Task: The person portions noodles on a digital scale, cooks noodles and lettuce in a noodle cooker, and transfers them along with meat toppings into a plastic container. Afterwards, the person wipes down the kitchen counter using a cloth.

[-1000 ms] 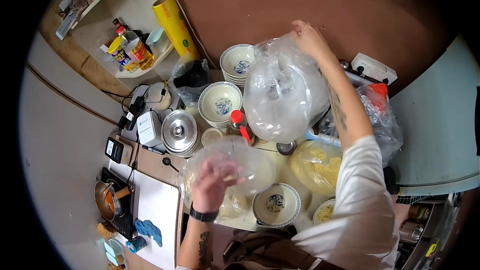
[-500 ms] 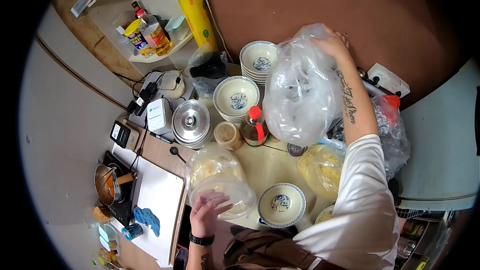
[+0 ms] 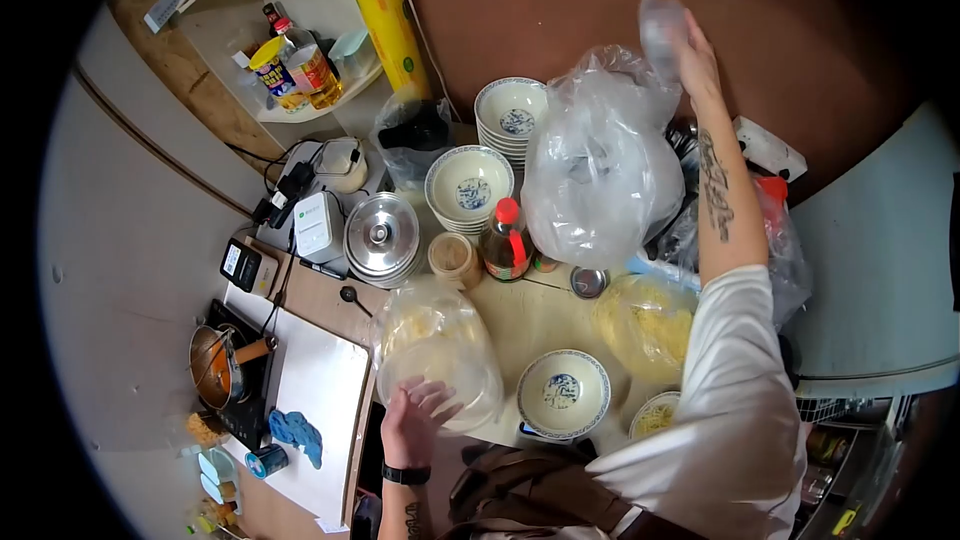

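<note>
My right hand [image 3: 697, 58] is raised above the large clear plastic bag [image 3: 600, 170], closed round a blurred clear plastic piece [image 3: 660, 35]. At the lower left my left hand [image 3: 412, 427] has its fingers apart, in front of a round clear plastic container [image 3: 455, 385]. Behind that container lies a plastic bag with pale yellow contents [image 3: 425, 325]. A patterned bowl [image 3: 563, 393] rests on a dark device with a lit display, right of my left hand. Another bag with yellow noodle-like strands [image 3: 650, 330] and a bowl of strands [image 3: 655, 417] are beside my right sleeve.
Behind stand stacked bowls [image 3: 470, 190], a red-capped bottle [image 3: 507, 245], a lidded steel pot [image 3: 382, 238] and a jar [image 3: 453, 258]. A pan [image 3: 212, 368] on a cooktop and a blue cloth [image 3: 297, 435] lie left. Bags [image 3: 785, 250] and a power strip [image 3: 768, 148] are right.
My right hand has risen off the large bag and now holds a clear plastic piece. The large bag's top has sagged. The container by my left hand has shifted slightly up and left.
</note>
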The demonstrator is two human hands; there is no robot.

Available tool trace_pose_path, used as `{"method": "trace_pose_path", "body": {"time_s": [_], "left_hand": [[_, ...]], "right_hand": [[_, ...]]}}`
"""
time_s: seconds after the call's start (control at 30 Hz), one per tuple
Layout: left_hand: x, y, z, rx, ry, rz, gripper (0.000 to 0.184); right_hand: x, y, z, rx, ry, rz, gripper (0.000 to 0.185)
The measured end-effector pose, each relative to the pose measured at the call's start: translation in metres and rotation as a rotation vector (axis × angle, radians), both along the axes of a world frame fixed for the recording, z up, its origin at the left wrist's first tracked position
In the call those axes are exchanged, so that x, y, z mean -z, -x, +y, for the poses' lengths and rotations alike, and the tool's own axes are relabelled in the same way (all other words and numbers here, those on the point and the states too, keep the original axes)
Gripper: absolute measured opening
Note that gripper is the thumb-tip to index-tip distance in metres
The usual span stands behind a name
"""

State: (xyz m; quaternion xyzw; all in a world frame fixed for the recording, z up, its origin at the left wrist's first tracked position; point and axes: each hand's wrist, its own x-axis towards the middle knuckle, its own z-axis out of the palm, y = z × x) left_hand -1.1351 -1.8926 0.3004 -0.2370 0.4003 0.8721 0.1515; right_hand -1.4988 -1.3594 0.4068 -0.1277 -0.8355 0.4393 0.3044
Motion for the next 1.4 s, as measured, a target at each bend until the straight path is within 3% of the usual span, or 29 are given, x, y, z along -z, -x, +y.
{"method": "trace_pose_path", "body": {"time_s": [0.07,0.1,0.17,0.2,0.3,0.37,0.47,0.53,0.57,0.63,0.7,0.8,0.83,0.93,1.0,1.03,1.13,1.17,1.27,1.4], "left_hand": [[0.018,-0.004,-0.01,-0.008,-0.029,0.035,0.04],[0.058,-0.015,-0.031,-0.038,-0.147,0.097,0.04],[0.03,-0.004,-0.018,0.112,-0.13,0.239,0.04],[0.009,0.003,-0.007,0.163,-0.111,0.298,0.041],[-0.046,0.025,0.046,0.076,-0.034,0.605,0.031],[-0.047,0.022,0.038,0.096,-0.109,0.594,0.03],[-0.023,-0.002,0.013,0.082,-0.221,0.425,0.028],[-0.013,-0.028,-0.003,0.027,-0.215,0.312,0.027],[-0.013,-0.041,-0.01,-0.033,-0.216,0.281,0.024],[0.0,-0.069,-0.02,-0.108,-0.254,0.29,0.021],[0.003,-0.098,-0.033,-0.184,-0.213,0.263,0.033],[0.015,-0.142,-0.076,-0.191,-0.299,0.227,0.048],[0.021,-0.156,-0.093,-0.253,-0.294,0.24,0.06],[0.018,-0.201,-0.14,-0.381,0.316,0.202,0.07],[0.024,-0.223,-0.163,-0.334,0.649,0.06,0.062],[0.031,-0.236,-0.172,-0.285,0.677,0.123,0.051],[0.033,-0.265,-0.182,-0.14,0.46,0.281,0.037],[0.024,-0.273,-0.18,-0.131,0.41,0.239,0.035],[0.023,-0.292,-0.188,-0.196,0.109,0.284,0.035],[0.016,-0.3,-0.201,-0.132,0.254,0.357,0.027]], "right_hand": [[-0.019,-0.035,-0.03,-0.281,0.484,0.325,0.069],[-0.027,-0.057,-0.046,-0.328,0.626,0.318,0.061],[-0.021,-0.107,-0.093,-0.441,0.597,0.305,0.06],[-0.019,-0.139,-0.134,-0.54,0.462,0.274,0.062],[0.009,-0.224,-0.226,-0.889,0.196,0.041,0.085],[0.032,-0.258,-0.269,-0.991,0.046,-0.068,0.091],[0.073,-0.295,-0.306,-1.044,0.087,-0.14,0.089],[0.087,-0.317,-0.323,-1.057,-0.05,-0.203,0.085],[0.102,-0.326,-0.332,-1.092,0.063,-0.226,0.082],[0.117,-0.349,-0.35,-1.191,0.007,-0.314,0.081],[0.115,-0.366,-0.371,-1.262,-0.034,-0.341,0.083],[0.111,-0.395,-0.4,-1.278,0.597,-0.647,0.086],[0.11,-0.401,-0.408,-1.289,0.632,-0.596,0.087],[0.102,-0.404,-0.439,-1.269,0.733,-0.437,0.091],[0.1,-0.41,-0.457,-1.326,0.566,-0.502,0.09],[0.1,-0.419,-0.464,-1.355,0.485,-0.543,0.089],[0.093,-0.442,-0.499,-1.443,-0.162,-0.409,0.085],[0.093,-0.451,-0.509,-1.492,-0.057,-0.487,0.086],[0.099,-0.475,-0.526,-1.545,-0.294,-0.433,0.088],[0.109,-0.501,-0.539,-1.56,-0.243,-0.289,0.091]]}}
